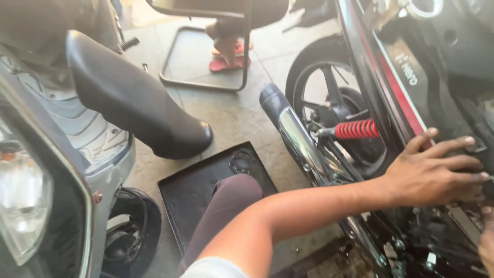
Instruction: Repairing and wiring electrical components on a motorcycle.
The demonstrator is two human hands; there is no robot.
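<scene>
Two hands at right | left hand (pixel 435 172) lay spread, fingers flat on motorcycle side panel (pixel 411 87) near red spring (pixel 356 129) | right hand (pixel 486 242) mostly cropped, grip unclear | black tray (pixel 198 188) on floor.

The left hand (pixel 437 172) is resting flat on the motorcycle's side frame (pixel 463 216), to the right of the exhaust pipe (pixel 298 139). The shock spring (pixel 356 129) is lying behind the hand, beside the rear wheel (pixel 321 77). A tray (pixel 190 193) is lying on the floor (pixel 231 116), left of the exhaust, under the person's knee (pixel 231 193). A scooter (pixel 67 154) is standing at far left.
</scene>
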